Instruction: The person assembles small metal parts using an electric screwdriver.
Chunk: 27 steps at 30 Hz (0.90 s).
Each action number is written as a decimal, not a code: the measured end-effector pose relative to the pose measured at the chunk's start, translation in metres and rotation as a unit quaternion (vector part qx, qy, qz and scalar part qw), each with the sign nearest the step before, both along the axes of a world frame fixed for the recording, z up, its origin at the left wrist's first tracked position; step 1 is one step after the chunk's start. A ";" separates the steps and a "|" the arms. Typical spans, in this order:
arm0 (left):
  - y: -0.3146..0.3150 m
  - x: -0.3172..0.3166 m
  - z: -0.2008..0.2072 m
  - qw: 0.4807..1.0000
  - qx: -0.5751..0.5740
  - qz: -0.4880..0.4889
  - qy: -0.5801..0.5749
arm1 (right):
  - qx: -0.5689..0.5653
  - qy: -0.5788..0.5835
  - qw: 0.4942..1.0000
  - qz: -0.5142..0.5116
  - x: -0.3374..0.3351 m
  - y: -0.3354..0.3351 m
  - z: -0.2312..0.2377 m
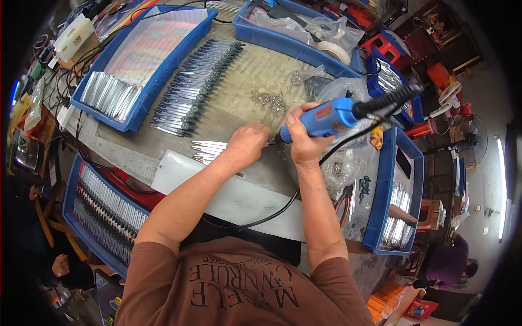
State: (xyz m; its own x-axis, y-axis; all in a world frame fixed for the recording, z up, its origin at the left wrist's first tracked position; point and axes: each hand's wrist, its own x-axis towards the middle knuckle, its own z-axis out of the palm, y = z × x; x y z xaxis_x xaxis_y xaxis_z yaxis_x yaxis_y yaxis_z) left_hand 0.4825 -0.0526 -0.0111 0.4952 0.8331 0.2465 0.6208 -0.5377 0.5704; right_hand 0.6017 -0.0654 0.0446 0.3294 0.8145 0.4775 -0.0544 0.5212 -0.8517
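My right hand (305, 138) is wrapped round a blue electric screwdriver (329, 117), which lies sideways with its nose pointing left and its black cable leading off to the right. Fingers pinched together, my left hand (249, 144) meets the screwdriver's nose; whatever it holds is hidden by the fingers. Beside my left wrist lie several slim silvery rods (209, 150). A small heap of tiny metal parts (269, 101) is just beyond my hands. Farther left, a long row of slim silver tools with dark ends (196, 87) lies side by side on the worktable (244, 73).
Blue trays surround me: one with silver rods (76, 98) at left, one with bags (239, 35) at the back, one with silver pieces (374, 233) at right, one with finished-looking rows (68, 209) at lower left. The black cable (272, 217) loops near my right forearm. Other people are nearby.
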 end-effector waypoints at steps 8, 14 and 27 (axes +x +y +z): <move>0.001 -0.004 -0.003 0.996 0.081 -0.019 0.033 | 0.059 0.108 0.991 -0.058 0.015 -0.025 0.016; -0.010 0.002 0.005 0.994 0.085 -0.062 0.032 | 0.048 0.142 0.984 -0.092 0.031 -0.030 0.011; -0.017 0.007 -0.001 0.988 0.116 -0.074 0.072 | 0.052 0.165 0.978 -0.115 0.037 -0.033 0.006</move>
State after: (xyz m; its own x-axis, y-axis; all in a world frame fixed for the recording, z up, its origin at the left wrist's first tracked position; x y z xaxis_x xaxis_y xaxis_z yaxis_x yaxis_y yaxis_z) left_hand 0.4898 -0.0691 -0.0124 0.6512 0.6783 0.3402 0.5913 -0.7346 0.3328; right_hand 0.6383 -0.0988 0.0508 0.6479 0.6540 0.3905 -0.1893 0.6348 -0.7491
